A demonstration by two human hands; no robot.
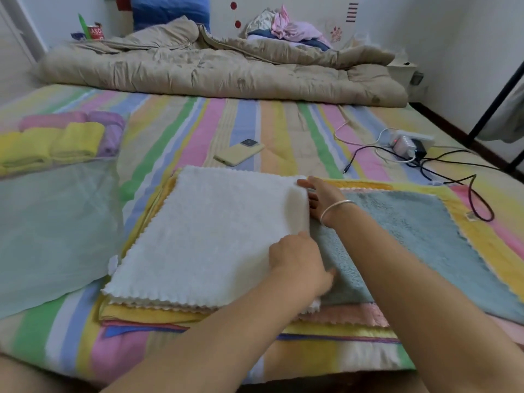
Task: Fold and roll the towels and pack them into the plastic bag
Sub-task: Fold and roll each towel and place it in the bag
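A white towel (204,234), folded double, lies on top of a flat stack of towels on the bed. The stack shows a teal towel (411,236) uncovered on the right, with pink (354,314) and yellow (147,313) edges below it. My right hand (321,194), with a bracelet on the wrist, pinches the far corner of the white towel's fold. At the near end of the same fold, my left hand (297,259) grips it with curled fingers. A translucent plastic bag (56,222) lies to the left, with rolled yellow towels (76,140) and pink and purple rolls at its far end.
A phone (238,153) lies on the striped sheet beyond the stack. A power strip (408,143) with chargers and trailing black cables sits at the right. A beige quilt (221,72) and a clothes pile (286,26) fill the bed's far end.
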